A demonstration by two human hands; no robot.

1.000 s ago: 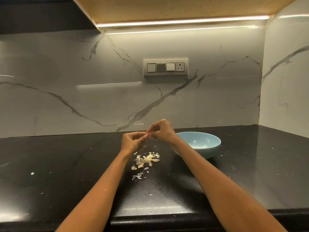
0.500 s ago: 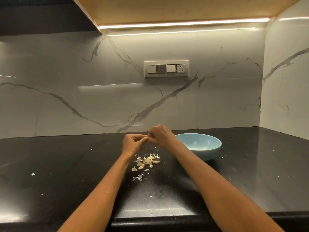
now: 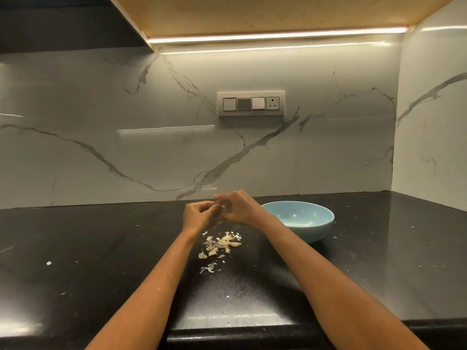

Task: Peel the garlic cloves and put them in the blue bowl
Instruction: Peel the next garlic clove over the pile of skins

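the garlic clove point(image 3: 220, 206) shows only as a pale sliver at mid frame, mostly hidden between the left hand point(image 3: 198, 215) and right hand point(image 3: 240, 207), so peeled or not is unclear. both forearms are cut off at the bottom edge. the blue bowl point(image 3: 313, 229) (its left rim) sits behind the right wrist.

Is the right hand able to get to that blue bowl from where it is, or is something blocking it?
Probably yes. The right hand is raised just left of the blue bowl, with nothing between them. Its fingers, though, are busy pinching a small garlic clove together with the left hand.
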